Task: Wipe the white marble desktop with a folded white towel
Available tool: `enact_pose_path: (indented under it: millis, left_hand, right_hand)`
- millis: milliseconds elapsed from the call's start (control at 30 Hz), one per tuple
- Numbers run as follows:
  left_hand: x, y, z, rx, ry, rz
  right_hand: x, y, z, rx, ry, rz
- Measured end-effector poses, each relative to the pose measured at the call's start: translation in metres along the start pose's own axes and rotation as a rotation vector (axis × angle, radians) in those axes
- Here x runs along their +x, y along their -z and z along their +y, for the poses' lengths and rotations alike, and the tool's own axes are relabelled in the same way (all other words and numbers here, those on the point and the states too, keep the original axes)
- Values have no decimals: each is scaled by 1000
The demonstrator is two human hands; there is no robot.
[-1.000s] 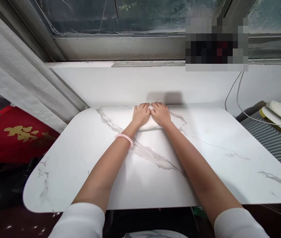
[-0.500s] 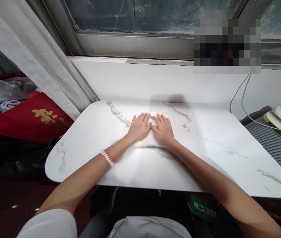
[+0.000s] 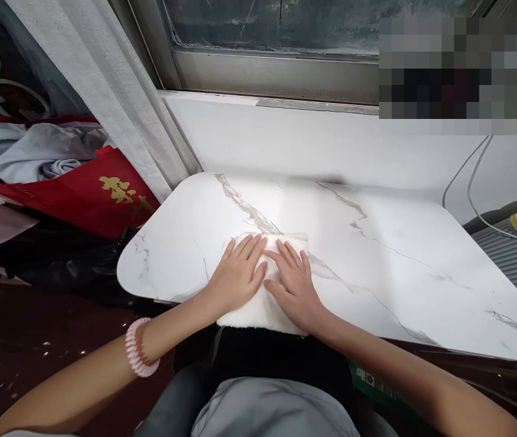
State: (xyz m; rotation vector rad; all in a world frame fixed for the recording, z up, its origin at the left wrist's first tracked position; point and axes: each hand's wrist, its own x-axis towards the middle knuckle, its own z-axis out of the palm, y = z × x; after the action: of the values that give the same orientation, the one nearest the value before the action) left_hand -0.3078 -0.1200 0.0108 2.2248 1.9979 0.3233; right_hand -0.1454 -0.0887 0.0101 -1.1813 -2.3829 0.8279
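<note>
A white fluffy cloth [image 3: 262,306] lies on the white marbled table [image 3: 404,230], reaching its front edge. Flat on the cloth's left part rests my left hand [image 3: 239,274], fingers spread and pointing away from me. My right hand [image 3: 295,285] lies palm down on the right part, its fingers also apart. The two thumbs are close together over the cloth's middle. A pink coiled band [image 3: 138,347] circles my left wrist.
Behind the table stands a white wall [image 3: 304,142] below a window. A grey curtain [image 3: 116,79] and a red bag [image 3: 116,191] with clothes are at the left. A white cable [image 3: 470,182] hangs at the right, by a grey ribbed surface [image 3: 513,261].
Both hands and the cloth have moved toward me, from the table's middle to its front edge. The camera view has shifted, showing more of the left side.
</note>
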Motion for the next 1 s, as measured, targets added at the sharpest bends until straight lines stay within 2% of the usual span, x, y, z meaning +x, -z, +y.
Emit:
enact_pose_path:
  millis: [67, 167, 433, 567, 767, 867, 1000]
  left_hand:
    - [12, 0, -5, 9, 21, 1]
    - [41, 1, -20, 20, 52, 8]
    - [154, 9, -82, 4, 125, 71]
    - [195, 8, -106, 11, 155, 104]
    - [224, 5, -131, 6, 157, 151]
    - [230, 4, -138, 6, 127, 141]
    - [227, 3, -140, 7, 107, 134]
  right_hand:
    - [16, 0, 3, -25, 3, -3]
    - [52, -2, 10, -113, -7, 16]
    - [179, -6, 26, -317, -17, 215]
    - [225, -4, 32, -347, -51, 248]
    - [263, -7, 37, -365, -6, 296]
    - [269, -9, 38, -386, -19, 316]
    - [265, -10, 37, -421, -21, 281]
